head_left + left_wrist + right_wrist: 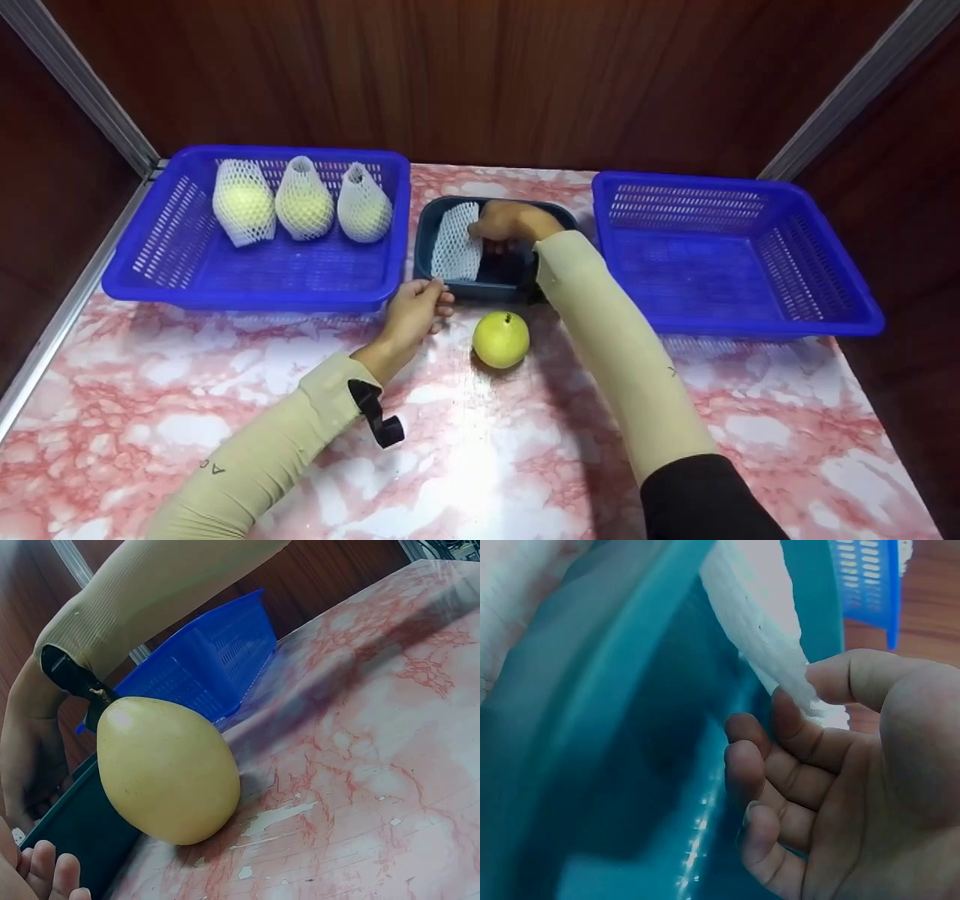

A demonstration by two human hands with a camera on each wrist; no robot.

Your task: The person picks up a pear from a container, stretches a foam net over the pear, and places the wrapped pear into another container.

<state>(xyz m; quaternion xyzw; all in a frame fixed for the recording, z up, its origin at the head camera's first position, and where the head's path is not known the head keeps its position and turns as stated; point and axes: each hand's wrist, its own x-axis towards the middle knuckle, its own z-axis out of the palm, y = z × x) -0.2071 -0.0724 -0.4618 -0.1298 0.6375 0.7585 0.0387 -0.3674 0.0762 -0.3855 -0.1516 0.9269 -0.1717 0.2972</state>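
A dark green plastic bin (pixel 487 291) stands between two blue baskets. In it lies a white foam net sleeve (pixel 456 244), upright against the left side. My right hand (pixel 514 223) reaches into the bin and pinches the sleeve's edge between thumb and forefinger (pixel 810 731); its other fingers curl loosely. My left hand (pixel 416 311) is at the bin's near left corner, fingertips right at the rim by the sleeve's lower end, fingers loosely bent. A bare yellow-green pear (pixel 501 340) rests on the table just in front of the bin, stem up.
The left blue basket (pixel 255 300) holds 3 pears in foam nets (pixel 304 202) along its back. Another blue basket (pixel 735 326) stands at the right. A wooden panel (pixel 480 82) rises behind the red-and-white marbled table (pixel 465 465).
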